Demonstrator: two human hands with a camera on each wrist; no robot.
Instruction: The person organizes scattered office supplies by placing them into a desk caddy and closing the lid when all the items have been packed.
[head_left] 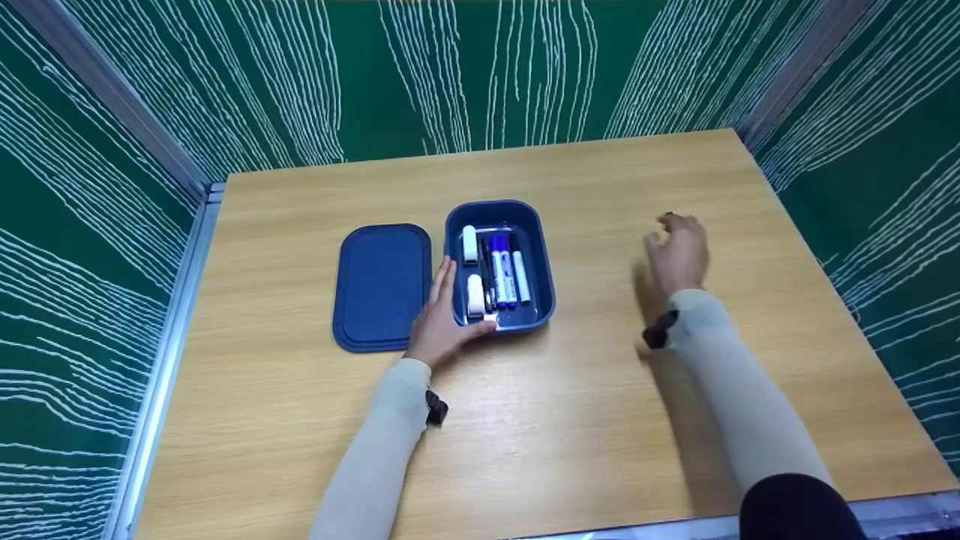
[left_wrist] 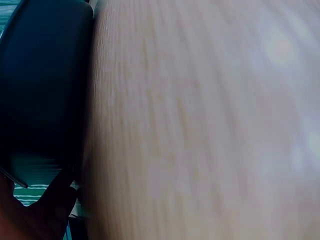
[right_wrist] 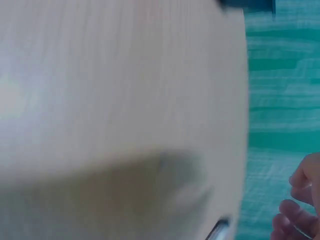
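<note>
My left hand [head_left: 439, 326] rests at the near left corner of a dark blue box [head_left: 546, 300] in the head view. Its straight fingers lie along the left wall and its thumb lies along the near rim. Inside are blue-and-white markers [head_left: 503, 274], a white marker with a dark end [head_left: 521, 277], dark pens [head_left: 486, 274] and two small white items [head_left: 469, 244] of unclear kind. My right hand [head_left: 681, 253] hovers over the table on the right, fingers loosely bent. A dark, shiny-ended thing [right_wrist: 218, 230] lies near its fingers in the right wrist view, apart from them, mostly cut off.
A flat dark blue lid [head_left: 382, 289] lies left of the box on the wooden table [head_left: 570, 420]. Green walls [head_left: 525, 75] with white lines stand around the table's back and sides. A metal rail [head_left: 161, 390] runs along the left edge.
</note>
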